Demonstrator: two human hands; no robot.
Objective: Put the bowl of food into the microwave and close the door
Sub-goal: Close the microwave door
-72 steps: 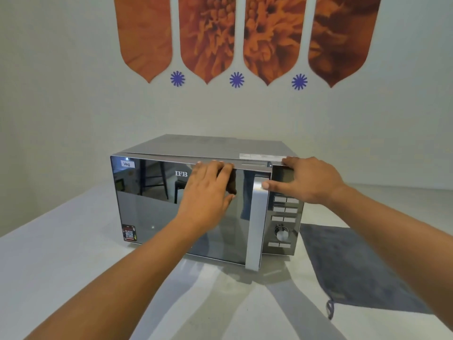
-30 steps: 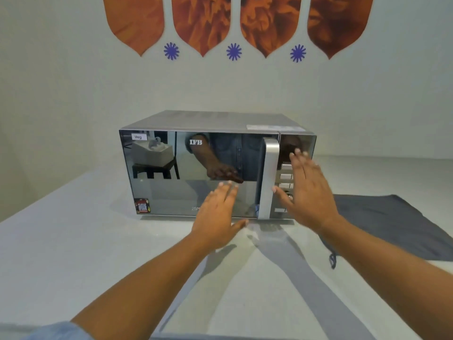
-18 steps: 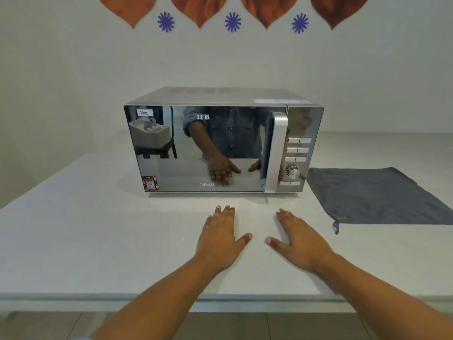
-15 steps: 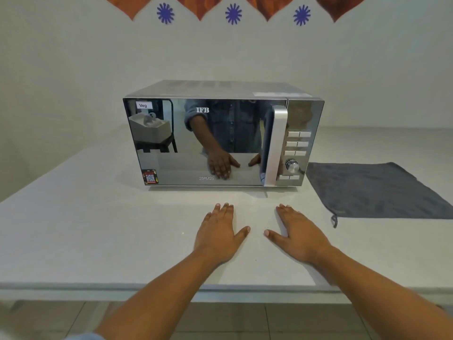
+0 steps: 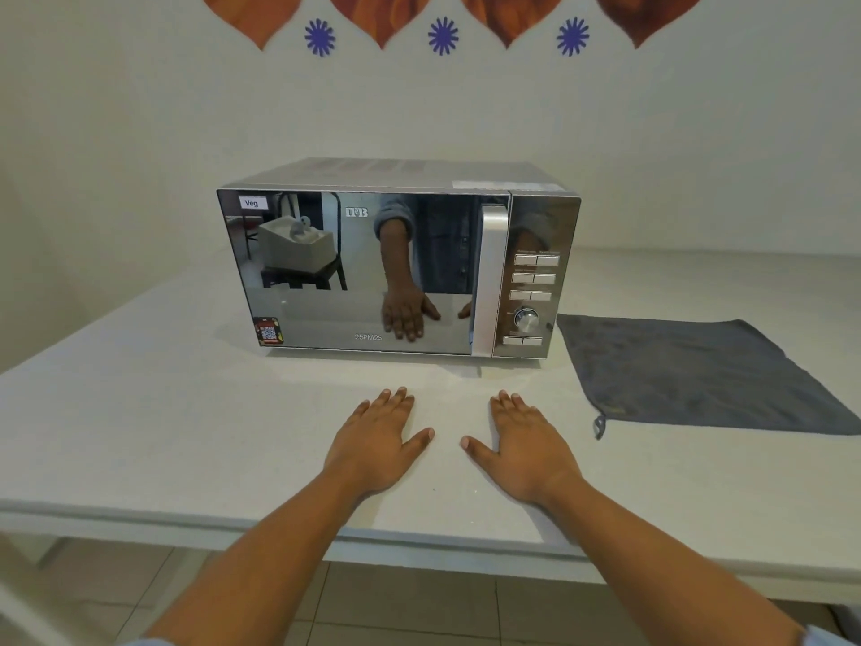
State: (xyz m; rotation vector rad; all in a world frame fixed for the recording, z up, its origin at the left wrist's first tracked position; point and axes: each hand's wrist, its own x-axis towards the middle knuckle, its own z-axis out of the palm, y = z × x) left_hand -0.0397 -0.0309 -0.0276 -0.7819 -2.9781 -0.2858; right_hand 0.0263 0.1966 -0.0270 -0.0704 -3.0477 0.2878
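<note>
Both hands, the left [image 5: 372, 447] and the right [image 5: 529, 447], lay flat and spread on the white surface [image 5: 186, 412], holding nothing, probably because the microwave [image 5: 396, 272] stood shut before them, the bowl out of sight, presumably inside

1. Microwave [image 5: 396, 268]: silver casing, upright on white table [image 5: 163, 412], facing the camera.
2. Door [image 5: 354, 272]: mirrored, fully shut; vertical silver handle [image 5: 491, 282] at its right edge.
3. Bowl: hidden from view.
</note>
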